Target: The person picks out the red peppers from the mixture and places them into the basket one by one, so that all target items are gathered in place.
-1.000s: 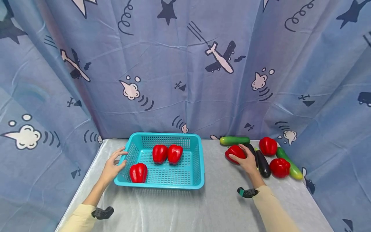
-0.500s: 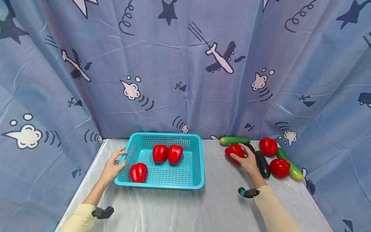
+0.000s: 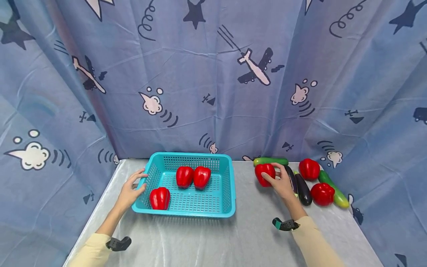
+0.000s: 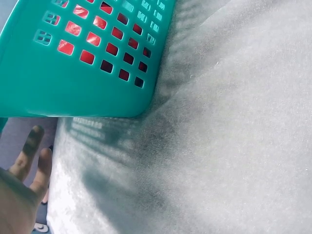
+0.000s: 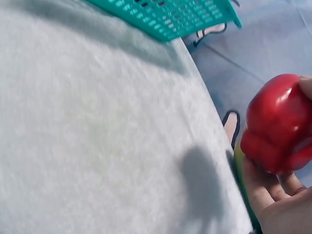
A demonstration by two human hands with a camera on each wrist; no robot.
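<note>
My right hand (image 3: pixel 282 183) holds a red bell pepper (image 3: pixel 263 175) between thumb and fingers, right of the basket. In the right wrist view the fingers support this glossy pepper (image 5: pixel 278 119) from below, and its shadow falls on the cloth apart from it. At the turquoise basket's (image 3: pixel 183 214) left side, my left hand (image 3: pixel 127 192) has its fingers spread by the rim. The left wrist view shows two of its fingers (image 4: pixel 43 168) extended near the basket wall (image 4: pixel 58 92). Inside lie three red bell peppers: two side by side (image 3: pixel 184 177) and one at front left (image 3: pixel 160 198).
On the right side of the table are two more red bell peppers (image 3: pixel 322 194), dark eggplants (image 3: pixel 303 190), a green cucumber-like vegetable (image 3: pixel 271 161) at the back and another (image 3: pixel 337 193) at the far right. A patterned blue curtain (image 3: pixel 213 81) stands behind the table.
My right hand has moved slightly left with the bell pepper, which has turned more upright. The left hand and the basket have stayed where they were.
</note>
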